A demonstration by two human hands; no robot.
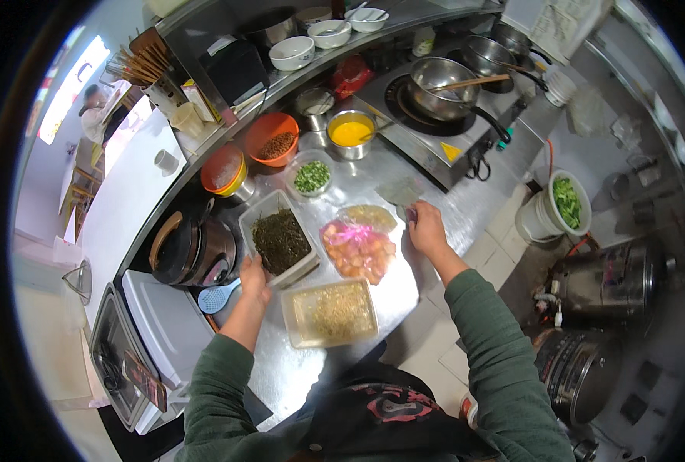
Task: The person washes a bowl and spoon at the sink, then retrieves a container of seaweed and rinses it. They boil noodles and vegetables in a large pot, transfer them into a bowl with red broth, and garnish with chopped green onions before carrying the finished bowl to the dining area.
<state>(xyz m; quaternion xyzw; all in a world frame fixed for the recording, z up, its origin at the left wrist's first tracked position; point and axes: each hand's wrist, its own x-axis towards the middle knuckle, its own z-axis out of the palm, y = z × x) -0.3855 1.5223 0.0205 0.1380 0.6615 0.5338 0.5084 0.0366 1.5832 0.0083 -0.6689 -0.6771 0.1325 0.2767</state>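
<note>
My left hand (253, 281) grips the near left edge of a translucent plastic container (313, 263) that holds dark shredded seaweed (281, 241). My right hand (427, 225) is closed on the dark handle of what looks like a cleaver (399, 192), its broad grey blade over the steel counter (273, 369). Between my hands lies a knotted pink-tinted plastic bag (360, 251) of light brown pieces, with another clear bag (371, 216) behind it. Closest to my body sits a plastic tub (331, 315) of pale shredded food. A bowl of chopped green onion (312, 176) stands behind the seaweed.
An induction cooker (423, 127) carries a saucepan (443, 86) at the back right. Orange bowls (272, 138) and a steel pot of yellow liquid (351, 133) line the back. A rice cooker (195, 248) and blue skimmer (218, 297) are left. A bucket (536, 216) stands right.
</note>
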